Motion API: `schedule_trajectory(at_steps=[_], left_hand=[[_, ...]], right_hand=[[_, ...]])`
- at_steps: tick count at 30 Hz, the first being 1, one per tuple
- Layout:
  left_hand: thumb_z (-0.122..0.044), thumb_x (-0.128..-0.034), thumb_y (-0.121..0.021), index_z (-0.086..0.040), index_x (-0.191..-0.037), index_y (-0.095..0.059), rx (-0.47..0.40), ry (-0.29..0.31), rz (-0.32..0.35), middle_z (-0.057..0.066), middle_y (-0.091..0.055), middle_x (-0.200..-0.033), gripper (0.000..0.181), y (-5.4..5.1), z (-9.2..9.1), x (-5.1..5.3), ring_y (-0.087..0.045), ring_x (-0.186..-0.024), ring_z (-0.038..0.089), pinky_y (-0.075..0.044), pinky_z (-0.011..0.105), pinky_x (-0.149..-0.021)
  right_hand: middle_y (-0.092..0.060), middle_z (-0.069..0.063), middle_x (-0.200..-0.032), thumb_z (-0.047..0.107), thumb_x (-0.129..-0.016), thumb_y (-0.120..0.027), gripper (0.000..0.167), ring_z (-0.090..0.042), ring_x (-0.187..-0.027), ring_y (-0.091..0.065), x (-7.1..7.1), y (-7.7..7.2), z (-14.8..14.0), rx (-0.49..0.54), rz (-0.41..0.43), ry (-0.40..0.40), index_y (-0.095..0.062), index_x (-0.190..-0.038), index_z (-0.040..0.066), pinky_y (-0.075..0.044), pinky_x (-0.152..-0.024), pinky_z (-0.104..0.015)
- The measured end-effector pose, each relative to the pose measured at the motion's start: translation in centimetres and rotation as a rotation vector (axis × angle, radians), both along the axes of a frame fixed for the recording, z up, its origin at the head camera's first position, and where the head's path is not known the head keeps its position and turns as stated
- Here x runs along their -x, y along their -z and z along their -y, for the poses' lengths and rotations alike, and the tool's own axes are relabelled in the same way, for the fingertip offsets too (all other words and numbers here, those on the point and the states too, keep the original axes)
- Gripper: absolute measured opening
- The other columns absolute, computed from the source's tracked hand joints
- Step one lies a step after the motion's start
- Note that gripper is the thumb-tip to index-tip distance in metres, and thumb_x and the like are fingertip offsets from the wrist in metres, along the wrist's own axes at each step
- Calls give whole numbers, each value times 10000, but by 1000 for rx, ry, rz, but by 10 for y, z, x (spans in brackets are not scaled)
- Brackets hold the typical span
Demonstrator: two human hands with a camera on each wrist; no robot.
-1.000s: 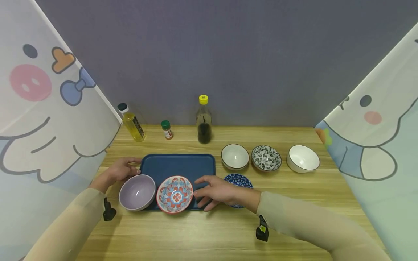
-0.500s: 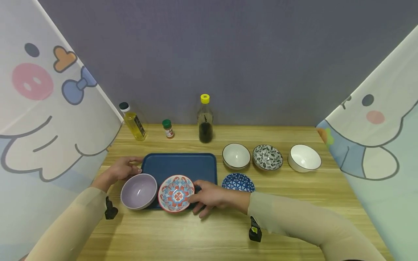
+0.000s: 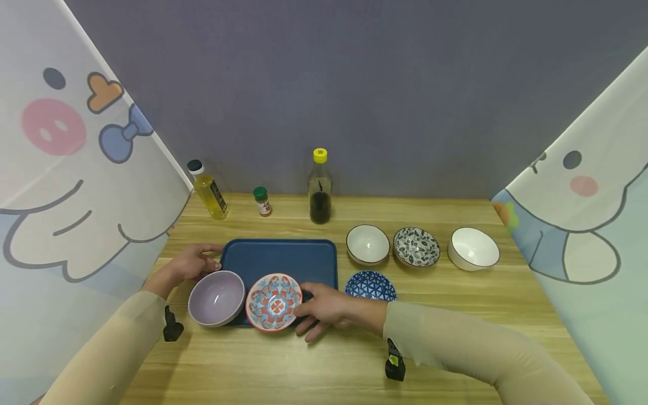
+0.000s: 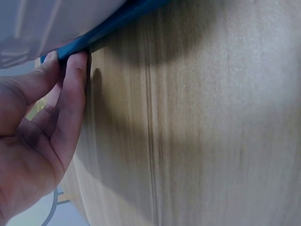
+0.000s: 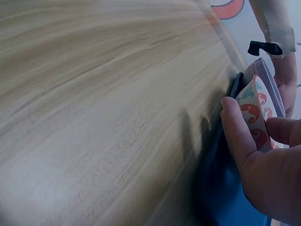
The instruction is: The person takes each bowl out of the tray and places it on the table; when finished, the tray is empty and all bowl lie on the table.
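Note:
A purple bowl [image 3: 216, 298] and a red-and-blue patterned bowl [image 3: 274, 302] sit side by side at the front of a dark blue tray [image 3: 278, 256]. With thumb and fingers, my left hand [image 3: 191, 263] pinches the tray's left edge, beside the purple bowl; the left wrist view shows the thumb [image 4: 42, 77] at the tray's rim. My right hand [image 3: 324, 305] grips the patterned bowl's right side, thumb over its rim and fingers outside. In the right wrist view the patterned bowl [image 5: 254, 110] stands between thumb and fingers. The bowls hide the tray's front part.
Right of the tray are a white bowl [image 3: 368, 245], a black-and-white floral bowl [image 3: 417, 247], another white bowl [image 3: 474, 249] and a blue patterned dish [image 3: 371, 285], partly behind my arm. An oil bottle [image 3: 211, 197], a green-capped jar [image 3: 262, 202] and a yellow-capped bottle [image 3: 320, 197] stand behind.
My right hand has closed in on the patterned bowl, and its thumb now lies over the rim. The left hand stays at the tray's edge. The whole view has shifted slightly.

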State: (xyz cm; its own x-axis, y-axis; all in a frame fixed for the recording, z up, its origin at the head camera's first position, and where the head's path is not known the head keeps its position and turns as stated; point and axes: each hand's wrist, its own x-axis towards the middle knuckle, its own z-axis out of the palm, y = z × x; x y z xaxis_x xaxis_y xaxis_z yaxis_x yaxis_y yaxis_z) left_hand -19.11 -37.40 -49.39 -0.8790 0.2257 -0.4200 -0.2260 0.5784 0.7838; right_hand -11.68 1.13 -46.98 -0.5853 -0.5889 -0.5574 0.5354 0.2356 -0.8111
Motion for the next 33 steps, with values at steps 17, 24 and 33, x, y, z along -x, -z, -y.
schedule_trajectory(at_steps=[17, 24, 33], left_hand=[[-9, -969, -651, 115, -1506, -382, -14, -22, -13, 65, -741, -883, 613, 3, 0, -1, -653, -687, 134, -517, 299, -554], [-2, -968, -645, 119, -1509, -374, -9, -15, -21, 68, -741, -893, 616, 2, -1, -2, -656, -695, 136, -526, 303, -565], [0, -962, -648, 92, -1511, -400, 5, -35, -4, 73, -741, -878, 609, 0, -1, -1, -658, -683, 143, -530, 306, -561]], right_hand=[[-733, -297, -938, 44, -918, -627, 613, -428, -867, -748, -5, 2, 6, 26, -28, 98, -426, -1497, 56, -613, -614, -474], [-743, -247, -882, 69, -898, -637, 600, -463, -915, -735, -4, -3, 6, 9, -52, 106, -482, -1478, 68, -613, -612, -468], [-753, -202, -891, 102, -895, -647, 595, -330, -834, -753, 1, -21, 0, 17, -73, 104, -501, -1471, 82, -613, -617, -479]])
